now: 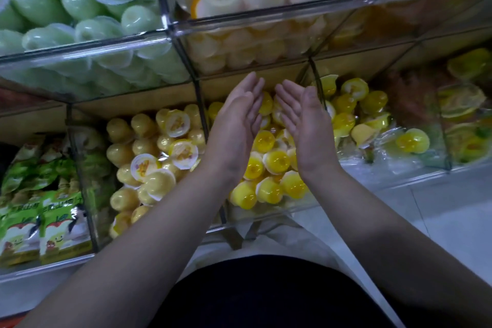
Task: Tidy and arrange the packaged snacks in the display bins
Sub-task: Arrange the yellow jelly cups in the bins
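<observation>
A person's left hand (239,122) and right hand (304,125) hovered, fingers straight and empty, palms facing, over yellow jelly cups (269,168) heaped in the middle lower bin (298,206). They seemed to be gathering the cups, with an inward scoop likely next.

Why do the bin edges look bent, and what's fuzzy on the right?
Head view: the wide lens bows the clear bin edges, glare streaks them, the far-right bins are blurred, and the light is dim; the left hand, right hand and yellow cups look sharp.
</observation>
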{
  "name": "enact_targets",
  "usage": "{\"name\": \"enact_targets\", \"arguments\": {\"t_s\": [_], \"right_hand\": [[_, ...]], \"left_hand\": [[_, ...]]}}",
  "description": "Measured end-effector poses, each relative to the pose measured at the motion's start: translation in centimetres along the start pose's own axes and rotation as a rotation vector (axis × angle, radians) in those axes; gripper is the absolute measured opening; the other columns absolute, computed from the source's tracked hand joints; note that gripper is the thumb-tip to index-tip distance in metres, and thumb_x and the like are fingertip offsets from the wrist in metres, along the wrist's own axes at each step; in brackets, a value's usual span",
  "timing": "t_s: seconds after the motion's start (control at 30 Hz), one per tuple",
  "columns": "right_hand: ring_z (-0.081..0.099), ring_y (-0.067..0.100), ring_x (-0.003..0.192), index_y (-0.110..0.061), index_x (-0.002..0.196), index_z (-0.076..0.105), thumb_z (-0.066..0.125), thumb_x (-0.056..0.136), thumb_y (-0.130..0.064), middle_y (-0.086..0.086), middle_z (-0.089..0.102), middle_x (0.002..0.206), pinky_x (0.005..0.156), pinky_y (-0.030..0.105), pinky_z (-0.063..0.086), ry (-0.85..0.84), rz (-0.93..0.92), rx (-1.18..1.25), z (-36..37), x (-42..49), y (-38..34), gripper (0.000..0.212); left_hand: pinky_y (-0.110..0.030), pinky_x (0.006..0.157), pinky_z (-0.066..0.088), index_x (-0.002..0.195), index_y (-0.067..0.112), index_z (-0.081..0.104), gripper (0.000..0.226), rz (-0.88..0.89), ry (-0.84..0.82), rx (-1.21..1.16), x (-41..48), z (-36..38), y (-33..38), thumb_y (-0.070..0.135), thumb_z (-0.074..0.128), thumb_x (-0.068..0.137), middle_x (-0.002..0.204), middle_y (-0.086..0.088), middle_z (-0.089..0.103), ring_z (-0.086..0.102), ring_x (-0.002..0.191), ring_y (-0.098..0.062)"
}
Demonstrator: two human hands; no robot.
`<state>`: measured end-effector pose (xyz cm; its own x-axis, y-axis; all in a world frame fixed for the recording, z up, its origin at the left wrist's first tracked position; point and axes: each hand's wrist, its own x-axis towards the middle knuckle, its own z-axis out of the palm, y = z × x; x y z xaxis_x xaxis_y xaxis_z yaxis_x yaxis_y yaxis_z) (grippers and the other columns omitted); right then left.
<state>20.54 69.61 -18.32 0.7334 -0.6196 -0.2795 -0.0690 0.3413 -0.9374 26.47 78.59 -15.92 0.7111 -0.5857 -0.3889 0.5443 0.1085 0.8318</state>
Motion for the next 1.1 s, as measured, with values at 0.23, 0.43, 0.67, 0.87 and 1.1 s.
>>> {"name": "enact_targets", "arguments": {"t_s": [0.23, 0.43, 0.67, 0.87, 1.1], "right_hand": [[0.055, 0.003, 0.120, -0.025, 0.120, 0.053, 0.032, 0.087, -0.052, -0.003, 0.059, 0.125, 0.097, 0.017, 0.044, 0.022, -0.016, -0.048, -5.3, 2.0, -1.3, 0.048], [0.056, 0.005, 0.120, -0.025, 0.121, 0.054, 0.034, 0.087, -0.053, -0.003, 0.061, 0.123, 0.099, 0.018, 0.043, 0.078, 0.035, -0.109, -10.0, 3.6, -0.9, 0.048], [0.055, -0.003, 0.111, -0.010, 0.133, 0.056, 0.033, 0.105, -0.033, -0.001, 0.061, 0.127, 0.079, -0.003, 0.038, 0.113, 0.086, -0.275, -15.6, 5.1, 0.0, 0.043], [0.055, 0.008, 0.116, -0.011, 0.129, 0.058, 0.036, 0.104, -0.035, 0.000, 0.063, 0.125, 0.084, 0.004, 0.042, 0.180, 0.127, -0.321, -19.2, 6.8, 1.1, 0.042], [0.061, 0.013, 0.103, -0.026, 0.103, 0.060, 0.037, 0.103, -0.040, -0.004, 0.067, 0.105, 0.078, 0.030, 0.049, 0.244, 0.239, -0.302, -22.3, 8.2, 2.7, 0.027]], "left_hand": [[-0.027, 0.111, 0.030, 0.149, 0.018, 0.031, 0.046, -0.052, 0.018, 0.015, 2.7, 5.5, -1.5, 0.017, 0.023, 0.104, 0.152, 0.001, 0.040, 0.038, 0.139, -0.010], [-0.031, 0.110, 0.032, 0.146, 0.022, 0.034, 0.043, -0.116, 0.044, 0.039, 4.4, 9.5, -4.1, 0.020, 0.025, 0.104, 0.149, 0.004, 0.043, 0.040, 0.137, -0.011], [-0.033, 0.096, 0.041, 0.139, 0.030, 0.041, 0.037, -0.185, 0.076, 0.100, 5.6, 12.9, -7.5, 0.027, 0.029, 0.104, 0.140, 0.013, 0.048, 0.047, 0.128, -0.007], [-0.038, 0.102, 0.038, 0.140, 0.028, 0.041, 0.038, -0.267, 0.098, 0.106, 7.2, 14.8, -10.4, 0.027, 0.034, 0.103, 0.140, 0.010, 0.049, 0.045, 0.131, -0.011], [-0.036, 0.094, 0.040, 0.124, 0.031, 0.048, 0.024, -0.425, 0.110, 0.139, 8.9, 16.2, -13.5, 0.031, 0.035, 0.104, 0.129, 0.012, 0.051, 0.051, 0.111, -0.012]]}}
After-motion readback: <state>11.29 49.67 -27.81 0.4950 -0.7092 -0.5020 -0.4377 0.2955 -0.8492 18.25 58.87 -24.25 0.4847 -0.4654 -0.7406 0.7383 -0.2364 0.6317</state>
